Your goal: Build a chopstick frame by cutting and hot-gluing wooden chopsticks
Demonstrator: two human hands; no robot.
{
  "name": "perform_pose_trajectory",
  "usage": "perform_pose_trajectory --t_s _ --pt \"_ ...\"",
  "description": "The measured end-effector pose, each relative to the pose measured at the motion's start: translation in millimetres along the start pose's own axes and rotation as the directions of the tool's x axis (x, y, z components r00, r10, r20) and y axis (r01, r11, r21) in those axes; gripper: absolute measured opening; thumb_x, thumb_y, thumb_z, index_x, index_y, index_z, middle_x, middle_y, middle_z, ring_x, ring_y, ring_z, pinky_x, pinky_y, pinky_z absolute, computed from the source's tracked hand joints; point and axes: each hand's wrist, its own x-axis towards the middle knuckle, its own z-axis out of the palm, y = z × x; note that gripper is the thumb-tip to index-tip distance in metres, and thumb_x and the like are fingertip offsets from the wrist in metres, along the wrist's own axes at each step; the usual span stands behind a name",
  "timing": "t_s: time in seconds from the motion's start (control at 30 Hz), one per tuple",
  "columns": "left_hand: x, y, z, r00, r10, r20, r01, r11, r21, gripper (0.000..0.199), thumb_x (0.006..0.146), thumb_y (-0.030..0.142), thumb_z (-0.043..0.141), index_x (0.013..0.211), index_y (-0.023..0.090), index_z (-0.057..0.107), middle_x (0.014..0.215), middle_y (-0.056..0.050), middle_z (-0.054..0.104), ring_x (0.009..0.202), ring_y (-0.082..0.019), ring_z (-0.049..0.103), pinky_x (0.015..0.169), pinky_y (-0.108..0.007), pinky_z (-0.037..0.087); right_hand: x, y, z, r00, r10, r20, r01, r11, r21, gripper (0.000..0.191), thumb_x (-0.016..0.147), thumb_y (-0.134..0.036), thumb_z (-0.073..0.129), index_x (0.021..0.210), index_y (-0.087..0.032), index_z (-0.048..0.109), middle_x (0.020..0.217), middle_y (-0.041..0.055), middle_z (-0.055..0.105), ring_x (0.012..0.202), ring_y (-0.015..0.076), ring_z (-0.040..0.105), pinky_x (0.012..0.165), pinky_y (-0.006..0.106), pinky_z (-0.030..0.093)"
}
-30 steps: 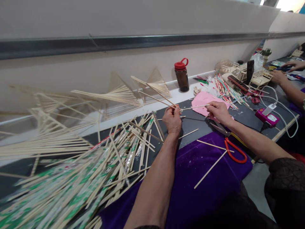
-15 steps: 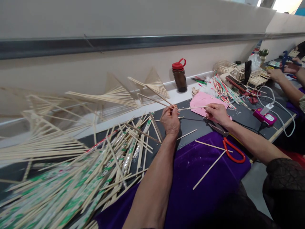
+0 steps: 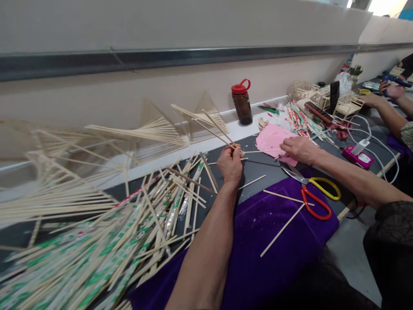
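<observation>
My left hand (image 3: pixel 230 162) pinches several thin wooden sticks (image 3: pixel 217 129) where their ends meet, above the dark table (image 3: pixel 250 170). One of these sticks points right, toward my right hand (image 3: pixel 298 149). The fingers of my right hand are bent over the pink sheet (image 3: pixel 274 138); whether they grip anything is hidden. Below that hand lie scissors (image 3: pixel 305 188) with one red and one yellow handle, partly on the purple cloth (image 3: pixel 258 241). Two loose sticks (image 3: pixel 283 230) rest on the cloth beside the red handle.
Many sticks (image 3: pixel 129 232), some in green-marked wrappers, cover the left. Fan-shaped stick frames (image 3: pixel 142 131) stand along the wall. A red-capped bottle (image 3: pixel 241 103) is behind. At right are a magenta power adapter (image 3: pixel 357 157), white cables and another person's hands (image 3: pixel 374 100).
My right hand has shifted right and slightly up over the pink sheet, uncovering the yellow scissor handle. My left hand still holds the sticks, whose free ends have swung right.
</observation>
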Motion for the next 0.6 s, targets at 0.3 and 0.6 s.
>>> perform_pose_trajectory --t_s 0.3,0.6 --pt "0 0 -0.9 1.0 -0.023 -0.02 0.024 1.0 0.01 0.02 0.087 0.029 0.056 0.09 0.017 0.072 0.077 -0.001 0.07 0.068 -0.015 0.066 0.069 -0.026 0.05 52 64 -31 0.804 0.589 -0.086 -0.446 0.692 0.567 0.029 0.093 -0.02 0.048 0.075 -0.013 0.068 0.07 0.0052 0.066 0.066 0.0159 0.059 0.065 0.027 0.042" --pt "-4 -1 -1.2 1.0 -0.002 -0.001 0.002 1.0 -0.023 0.022 0.086 0.034 0.057 0.091 0.018 0.072 0.082 -0.002 0.072 0.063 -0.013 0.065 0.065 -0.025 0.051 115 104 9 0.712 0.693 0.109 -0.368 0.238 0.899 0.018 0.072 -0.018 0.083 0.071 -0.013 0.066 0.058 -0.0002 0.057 0.062 0.0147 0.063 0.064 0.029 0.056"
